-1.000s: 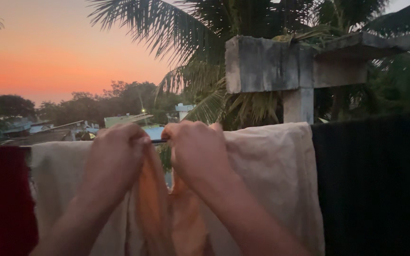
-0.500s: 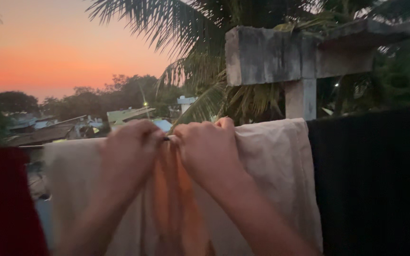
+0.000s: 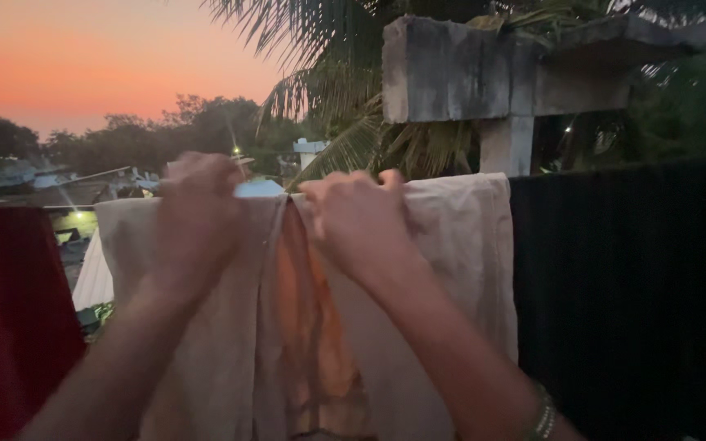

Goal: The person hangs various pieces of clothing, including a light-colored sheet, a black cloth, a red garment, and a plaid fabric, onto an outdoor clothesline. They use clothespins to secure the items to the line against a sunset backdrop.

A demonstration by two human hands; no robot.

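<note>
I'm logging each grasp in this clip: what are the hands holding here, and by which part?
Both the left hand and right hand grip the top edge of the cream cloth where it hangs, one on each side of its orange middle strip.

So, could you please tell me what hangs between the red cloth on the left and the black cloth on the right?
In the head view, a cream cloth with an orange strip hangs there; the left hand and right hand grip its top edge.

Soft, matt cream cloth [image 3: 459, 269] with an orange inner layer hangs creased beside a dull black fabric [image 3: 631, 294] and a matt red cloth [image 3: 10, 310]; above the cream cloth, a rough, weathered concrete post [image 3: 467, 73].
</note>
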